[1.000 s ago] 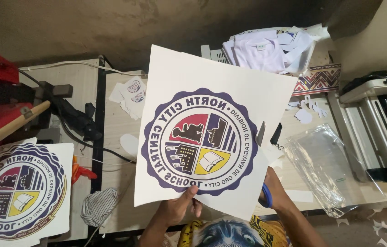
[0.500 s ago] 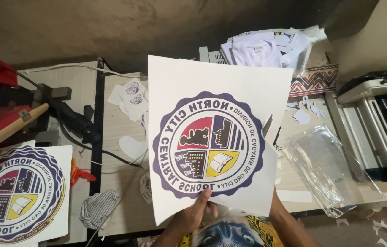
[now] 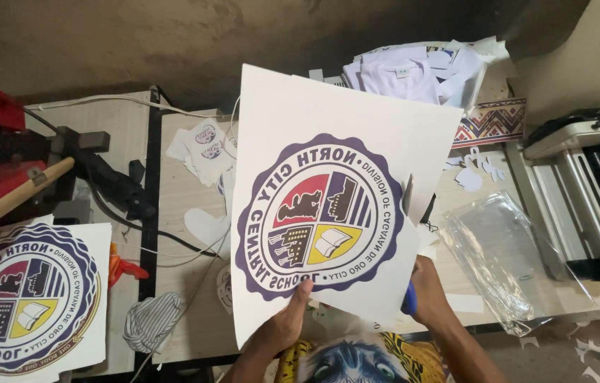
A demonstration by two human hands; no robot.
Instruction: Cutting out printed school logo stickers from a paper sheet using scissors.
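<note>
Above the tabletop (image 3: pixel 179 198), the left hand (image 3: pixel 282 330) pinches the bottom edge of a thin, floppy emblem sheet (image 3: pixel 328 206), best held at its margins, while the right hand (image 3: pixel 427 294) beside it grips blue-handled scissors (image 3: pixel 409 298).

— Where was there room on the bench (image 3: pixel 186 312)?

— A bare strip showed at lower centre-left, between the striped cloth (image 3: pixel 152 320) and the raised printed sheet (image 3: pixel 335 206).

— And obstacles?

— Paper cut-outs (image 3: pixel 204 145) and a black cable (image 3: pixel 165 237) crowded the upper left; clear plastic sleeves (image 3: pixel 509 259) blocked the right.
</note>
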